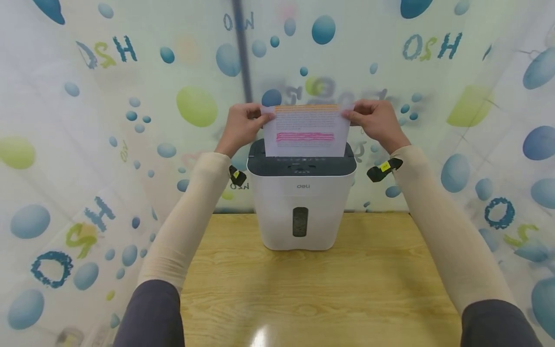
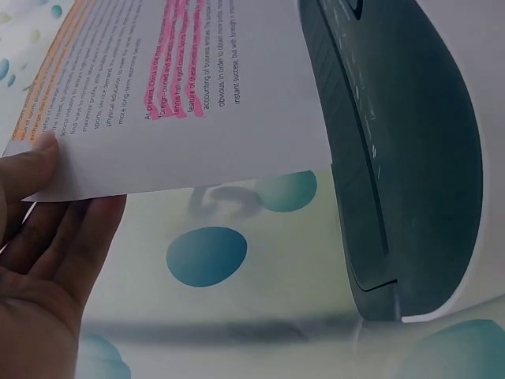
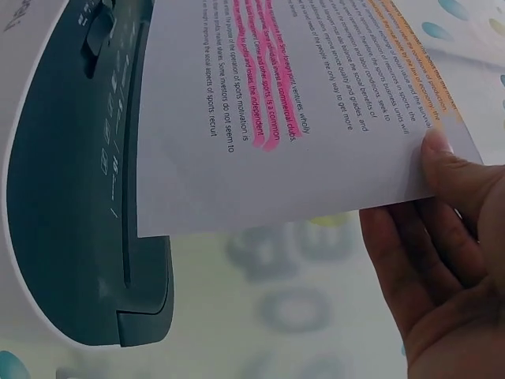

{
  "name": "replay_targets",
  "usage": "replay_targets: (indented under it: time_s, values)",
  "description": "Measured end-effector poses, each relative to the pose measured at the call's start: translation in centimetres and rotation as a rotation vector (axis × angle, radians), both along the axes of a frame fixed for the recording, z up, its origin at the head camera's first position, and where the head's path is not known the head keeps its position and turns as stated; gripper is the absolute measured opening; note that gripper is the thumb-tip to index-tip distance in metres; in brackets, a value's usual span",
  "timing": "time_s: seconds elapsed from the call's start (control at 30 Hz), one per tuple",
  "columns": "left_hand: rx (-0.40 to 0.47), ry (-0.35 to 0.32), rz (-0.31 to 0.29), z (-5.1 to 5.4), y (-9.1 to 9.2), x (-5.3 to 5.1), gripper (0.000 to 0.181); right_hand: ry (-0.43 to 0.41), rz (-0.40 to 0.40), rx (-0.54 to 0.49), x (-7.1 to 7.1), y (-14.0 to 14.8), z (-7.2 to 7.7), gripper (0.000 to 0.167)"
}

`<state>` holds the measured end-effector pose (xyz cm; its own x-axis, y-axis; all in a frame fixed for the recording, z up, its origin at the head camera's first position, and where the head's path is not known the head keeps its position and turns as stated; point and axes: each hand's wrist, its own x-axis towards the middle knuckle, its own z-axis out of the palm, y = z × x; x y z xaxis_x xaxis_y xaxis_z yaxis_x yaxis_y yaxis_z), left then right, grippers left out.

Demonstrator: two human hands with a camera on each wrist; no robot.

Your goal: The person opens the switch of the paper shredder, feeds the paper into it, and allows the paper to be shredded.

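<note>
A printed sheet of paper (image 1: 305,123) with orange and pink highlighter marks stands upright at the top of a white paper shredder (image 1: 282,207). Its lower edge meets the slot in the dark lid (image 1: 323,167); how far it goes in is hidden. My left hand (image 1: 244,124) pinches the sheet's upper left corner between thumb and fingers. At the opposite upper corner my right hand (image 1: 376,120) pinches it likewise. Both wrist views show each thumb in front of the paper (image 2: 237,146) and the other fingers behind it.
The shredder stands on a wooden table (image 1: 303,294), near its back edge. A curtain (image 1: 151,120) printed with blue and green dots and letters hangs behind and on both sides. A small window (image 1: 300,221) shows on the shredder's front.
</note>
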<state>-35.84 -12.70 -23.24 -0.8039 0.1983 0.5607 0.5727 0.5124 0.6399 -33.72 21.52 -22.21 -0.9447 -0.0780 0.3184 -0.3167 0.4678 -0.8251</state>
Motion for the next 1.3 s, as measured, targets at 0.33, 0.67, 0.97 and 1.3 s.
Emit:
replay_targets:
  time_s: [0.33, 0.67, 0.97, 1.3]
  values:
    - [-0.028, -0.016, 0.0, 0.5, 0.0, -2.4, 0.017, 0.002, 0.068, 0.042, -2.8, 0.5, 0.5, 0.036]
    - [-0.039, -0.117, -0.013, 0.2, 0.2, -4.6, 0.02, -0.049, 0.078, 0.112, -5.0, 0.8, 0.6, 0.036]
    - [-0.051, -0.159, 0.002, -0.8, 0.4, -5.5, 0.021, -0.067, 0.074, 0.133, -6.1, 0.8, -0.6, 0.038]
    - [-0.046, -0.211, 0.009, -1.3, 0.2, -6.5, 0.022, -0.065, 0.065, 0.124, -6.7, 0.5, -1.0, 0.037]
